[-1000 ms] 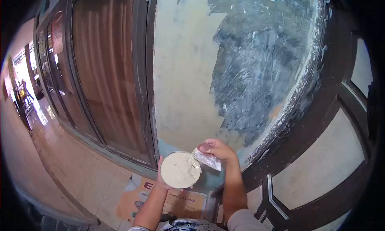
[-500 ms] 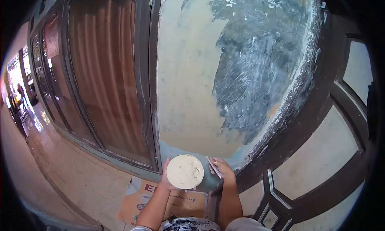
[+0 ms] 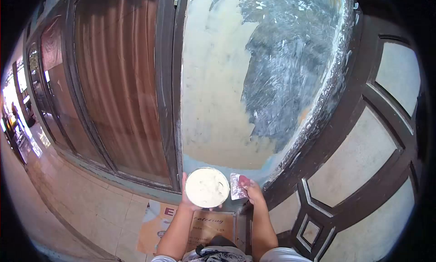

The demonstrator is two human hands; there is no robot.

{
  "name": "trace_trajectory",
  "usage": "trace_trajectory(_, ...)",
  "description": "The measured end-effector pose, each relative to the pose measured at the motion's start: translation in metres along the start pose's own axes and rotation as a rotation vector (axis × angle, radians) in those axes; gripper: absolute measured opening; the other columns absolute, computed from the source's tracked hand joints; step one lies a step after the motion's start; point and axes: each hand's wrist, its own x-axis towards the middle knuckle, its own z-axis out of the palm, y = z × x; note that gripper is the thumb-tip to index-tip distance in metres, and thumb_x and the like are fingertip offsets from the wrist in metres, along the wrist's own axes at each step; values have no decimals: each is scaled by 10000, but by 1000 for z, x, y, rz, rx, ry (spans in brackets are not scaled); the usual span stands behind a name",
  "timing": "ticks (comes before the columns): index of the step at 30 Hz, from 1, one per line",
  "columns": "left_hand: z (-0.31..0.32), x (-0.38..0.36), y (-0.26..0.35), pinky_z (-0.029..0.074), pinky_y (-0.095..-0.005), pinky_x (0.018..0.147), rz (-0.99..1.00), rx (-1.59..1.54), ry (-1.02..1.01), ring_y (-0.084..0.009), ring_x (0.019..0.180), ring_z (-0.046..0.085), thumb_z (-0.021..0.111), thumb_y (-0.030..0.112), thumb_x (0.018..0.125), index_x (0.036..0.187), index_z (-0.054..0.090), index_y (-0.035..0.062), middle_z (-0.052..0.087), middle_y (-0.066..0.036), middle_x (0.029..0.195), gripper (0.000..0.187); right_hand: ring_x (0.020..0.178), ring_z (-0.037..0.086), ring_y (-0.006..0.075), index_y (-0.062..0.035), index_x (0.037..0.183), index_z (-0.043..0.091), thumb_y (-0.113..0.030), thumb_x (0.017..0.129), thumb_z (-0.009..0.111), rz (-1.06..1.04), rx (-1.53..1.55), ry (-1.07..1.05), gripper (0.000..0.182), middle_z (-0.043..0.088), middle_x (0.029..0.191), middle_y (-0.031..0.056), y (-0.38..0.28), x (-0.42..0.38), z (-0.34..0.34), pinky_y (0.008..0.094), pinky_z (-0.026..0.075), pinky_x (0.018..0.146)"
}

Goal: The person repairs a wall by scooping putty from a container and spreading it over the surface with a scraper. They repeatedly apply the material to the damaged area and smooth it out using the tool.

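Observation:
My left hand (image 3: 186, 199) grips a round tub of cream-coloured putty (image 3: 207, 187) from its left side and underneath; most of the fingers are behind it. In my right hand (image 3: 254, 192) is a putty scraper (image 3: 237, 186), with a reddish grip and a flat blade smeared white. Its blade faces me, just right of the tub and apart from it. Ahead is a wall panel (image 3: 213, 89), coated cream on its left part and along its bottom. The upper right of that panel shows a rough grey-blue patch (image 3: 286, 80).
To the left stands a dark-framed window (image 3: 122, 89) with a brown curtain. A dark wooden door (image 3: 354, 144) with pale panels is on the right. A printed banner (image 3: 209, 225) lies on the tiled floor (image 3: 91, 194). A person (image 3: 16, 113) shows small at far left.
The scraper has turned from edge-on to showing its flat blade. Both hands and the tub have risen slightly in view, and the camera view has shifted a little.

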Motion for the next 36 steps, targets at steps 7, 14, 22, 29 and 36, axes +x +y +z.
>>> trace_trajectory(7, 6, -7, 6, 613, -558, 548, 63, 367, -62, -608, 946, 636, 330, 1009, 699, 1490, 435, 145, 540, -340, 1355, 1176, 994, 648, 140, 28, 1208, 639, -54, 970, 671, -439, -234, 257, 254, 712, 1101, 83, -47, -47, 34, 295, 511, 885)
trace_trajectory(14, 22, -5, 9, 607, -540, 543, 141, 441, -15, -601, 930, 647, 288, 1005, 724, 1435, 476, 106, 587, -313, 1301, 1161, 1044, 616, 340, -42, 967, 759, 118, 690, 597, -1104, -793, 155, 358, 715, 1041, 121, -107, -104, 85, 419, 480, 974)
trace_trajectory(22, 35, -3, -9, 616, -597, 550, 87, 457, -89, -607, 945, 645, 325, 978, 748, 1471, 437, 113, 565, -310, 1342, 1133, 1089, 596, 316, -103, 981, 781, 82, 723, 645, -1233, -1047, 55, 345, 720, 1057, 46, -127, -142, 95, 419, 483, 979)
trace_trajectory(29, 38, -9, -8, 614, -623, 589, 67, 483, -117, -588, 986, 649, 311, 963, 773, 1484, 427, 138, 559, -287, 1368, 1095, 1122, 592, 316, -115, 971, 778, 91, 677, 634, -1253, -1094, -29, 387, 716, 1080, 36, -131, -147, 98, 436, 469, 1010)
trace_trajectory(36, 37, -10, -14, 615, -607, 569, 84, 544, -163, -583, 976, 655, 289, 948, 797, 1497, 405, 138, 553, -276, 1385, 1077, 1134, 587, 308, -118, 964, 781, 87, 691, 648, -1279, -1107, -60, 366, 716, 1079, 31, -127, -143, 98, 425, 473, 1003)
